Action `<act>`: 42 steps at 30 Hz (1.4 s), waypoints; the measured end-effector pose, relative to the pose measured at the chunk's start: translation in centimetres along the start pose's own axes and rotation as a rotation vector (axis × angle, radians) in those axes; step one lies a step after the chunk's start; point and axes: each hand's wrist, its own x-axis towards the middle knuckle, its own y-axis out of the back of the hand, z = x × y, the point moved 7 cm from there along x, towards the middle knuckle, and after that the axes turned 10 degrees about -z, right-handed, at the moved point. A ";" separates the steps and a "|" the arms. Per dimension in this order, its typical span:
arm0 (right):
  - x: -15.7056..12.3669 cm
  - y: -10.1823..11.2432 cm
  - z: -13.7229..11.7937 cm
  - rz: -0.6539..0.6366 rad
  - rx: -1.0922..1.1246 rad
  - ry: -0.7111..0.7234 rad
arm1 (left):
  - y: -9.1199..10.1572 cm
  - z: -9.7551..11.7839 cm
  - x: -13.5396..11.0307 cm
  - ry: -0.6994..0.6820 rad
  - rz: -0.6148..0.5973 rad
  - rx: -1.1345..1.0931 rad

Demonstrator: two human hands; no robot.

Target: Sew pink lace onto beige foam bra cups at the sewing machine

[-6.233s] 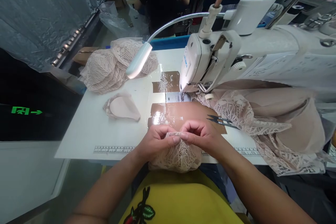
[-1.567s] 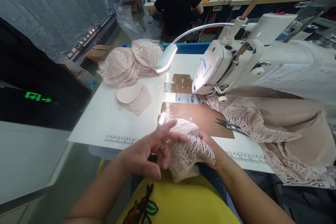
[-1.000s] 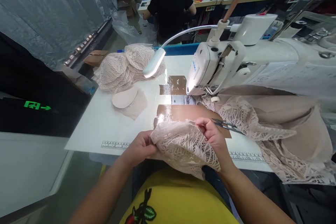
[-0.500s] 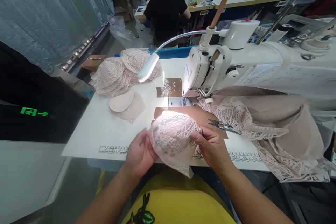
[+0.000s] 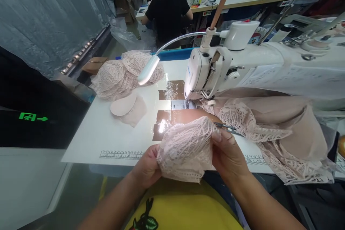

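Note:
A pale pink lace bra cup (image 5: 187,151) is held up between my two hands, over the front edge of the white table. My left hand (image 5: 148,165) is closed on its left edge, with some fingers hidden behind the cloth. My right hand (image 5: 229,152) pinches the upper right edge, thumb on top. Just beyond the right fingertips lie dark thread snips (image 5: 229,128), partly covered by that hand. The sewing machine head (image 5: 198,75) stands behind the cup, its needle area lit.
Stacked lace cups (image 5: 121,73) and a smooth oval pad (image 5: 123,105) lie on the left. Pink lace fabric (image 5: 293,133) spreads over the right side and hangs off the edge. A lamp (image 5: 148,70) arches above the table (image 5: 88,133). A person (image 5: 168,14) sits ahead.
The cup has turned and shifted right and slightly down, so more of its lace faces up. My right hand has moved right with it, near the snips. The camera view has shifted a little.

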 end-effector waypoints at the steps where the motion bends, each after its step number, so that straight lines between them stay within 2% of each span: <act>1: 0.1 0.4 -0.3 0.021 0.025 0.011 | 0.5 0.2 -0.4 0.002 -0.013 -0.005; 3: 0.2 0.9 -0.9 0.049 0.039 0.045 | 1.6 1.2 -1.3 -0.028 -0.029 0.032; 5: 0.4 0.7 -1.4 0.008 -0.036 0.070 | 2.5 3.5 -2.2 -0.139 0.014 0.201; 7: 0.4 -0.8 -1.5 -0.148 -0.216 0.070 | 2.1 6.4 -2.9 -0.304 0.059 0.499; 9: 0.2 -3.0 -1.2 -0.359 -0.406 0.073 | 0.2 8.6 -3.0 -0.429 0.028 0.788; 11: -0.2 -4.8 -0.9 -0.510 -0.518 0.087 | -1.7 9.2 -2.3 -0.404 -0.041 0.965; 13: -0.5 -5.7 -0.7 -0.568 -0.575 0.085 | -2.5 8.4 -1.0 -0.238 -0.133 0.987; 15: -0.5 -6.0 -0.7 -0.567 -0.643 0.076 | -2.7 7.0 0.0 -0.084 -0.204 0.916; 17: -0.4 -5.9 -1.0 -0.538 -0.721 0.095 | -2.4 6.1 0.7 -0.042 -0.202 0.866; 20: -0.2 -5.9 -1.7 -0.463 -0.792 0.167 | -2.1 5.6 1.2 -0.070 -0.148 0.875; 24: 0.0 -5.9 -2.4 -0.327 -0.873 0.253 | -2.4 5.6 1.3 -0.073 -0.167 0.860; 27: 0.2 -5.9 -2.6 -0.272 -0.896 0.276 | -2.3 5.9 1.3 -0.056 -0.179 0.810; 35: 0.6 -5.3 -2.3 -0.231 -0.927 0.218 | -1.5 6.2 1.8 -0.016 -0.172 0.751; 42: 0.7 -4.6 -1.7 -0.253 -0.876 0.150 | -1.5 6.2 2.5 -0.018 -0.195 0.756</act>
